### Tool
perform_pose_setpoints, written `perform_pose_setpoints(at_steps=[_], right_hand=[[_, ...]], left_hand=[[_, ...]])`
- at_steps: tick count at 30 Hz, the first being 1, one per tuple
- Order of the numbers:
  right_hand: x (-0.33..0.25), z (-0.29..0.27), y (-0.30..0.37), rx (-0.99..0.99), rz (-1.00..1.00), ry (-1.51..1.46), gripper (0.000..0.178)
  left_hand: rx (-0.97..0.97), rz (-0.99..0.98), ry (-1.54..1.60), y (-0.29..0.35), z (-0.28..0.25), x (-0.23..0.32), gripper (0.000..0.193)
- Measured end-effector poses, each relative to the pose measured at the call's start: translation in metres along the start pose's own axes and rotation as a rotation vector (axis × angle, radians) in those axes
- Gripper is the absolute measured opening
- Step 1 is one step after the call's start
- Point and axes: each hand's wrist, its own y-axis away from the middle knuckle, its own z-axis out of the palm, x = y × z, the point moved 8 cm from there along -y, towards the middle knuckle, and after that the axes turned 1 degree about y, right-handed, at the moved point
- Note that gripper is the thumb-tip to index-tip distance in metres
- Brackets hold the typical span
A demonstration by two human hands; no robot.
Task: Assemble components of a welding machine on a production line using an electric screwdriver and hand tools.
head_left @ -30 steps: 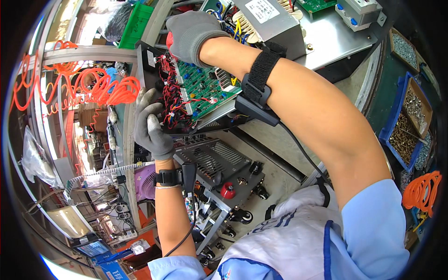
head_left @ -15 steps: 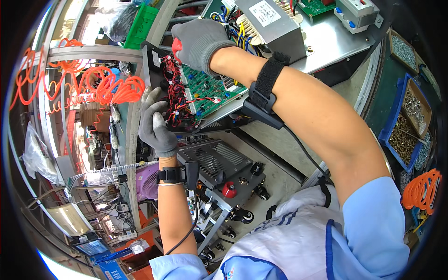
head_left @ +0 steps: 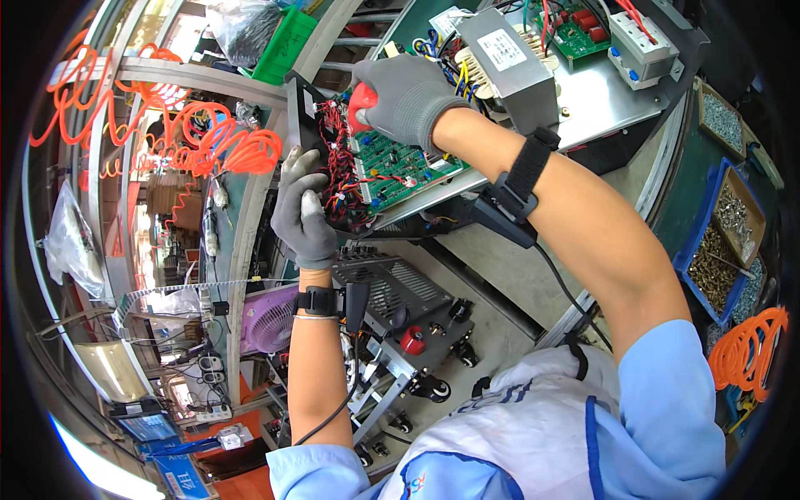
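Note:
My right hand [head_left: 408, 96], in a grey glove, is closed around a red-handled tool [head_left: 361, 107]; its working end is hidden. It is above a green circuit board [head_left: 400, 175], close to bundles of red and black wires [head_left: 337, 158]. The board belongs to an open metal chassis with a black panel [head_left: 300, 108] along its left side. My left hand [head_left: 305, 212], also gloved in grey, rests with bent fingers at the panel's near end, beside the wires. Whether those fingers pinch anything is hidden.
A grey metal box [head_left: 512, 71] with yellow and blue leads sits on the chassis, right of my right hand. Below stands a grey wheeled cabinet [head_left: 392, 283]. Trays of screws [head_left: 721, 242] are at right. Orange coiled hoses [head_left: 225, 142] hang at left, near a purple fan [head_left: 271, 321].
The scene has shifted to the right in view. My right hand has turned slightly, and more of the red handle shows. My left hand stays by the black panel.

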Motion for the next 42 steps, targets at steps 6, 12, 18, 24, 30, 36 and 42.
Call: perform_pose_setpoints(at_steps=[6, 12, 18, 24, 30, 36, 42], right_hand=[[-0.003, -0.007, 0.011, 0.043, -0.031, -0.03, 0.035], [-0.004, -0.009, 0.02, 0.057, -0.026, -0.077, 0.031], [-0.006, -0.009, 0.028, 0.071, -0.053, -0.085, 0.028], [-0.006, -0.011, 0.035, 0.078, -0.062, -0.122, 0.031], [-0.009, -0.014, 0.047, 0.124, -0.075, -0.119, 0.032], [-0.005, -0.013, 0.059, 0.127, -0.051, -0.141, 0.032], [-0.006, -0.014, 0.069, 0.118, -0.062, -0.181, 0.032]], left_hand=[[0.016, 0.035, 0.001, -0.001, 0.0, 0.003, 0.023], [0.033, 0.031, 0.002, -0.002, -0.002, 0.003, 0.022], [0.032, 0.024, -0.02, -0.003, -0.002, 0.005, 0.021], [0.04, 0.022, -0.006, -0.003, -0.003, 0.006, 0.021], [0.037, 0.031, -0.016, -0.004, -0.002, 0.006, 0.021], [0.043, 0.016, -0.013, -0.003, -0.002, 0.007, 0.022], [0.054, 0.033, 0.004, -0.003, -0.003, 0.008, 0.021]])
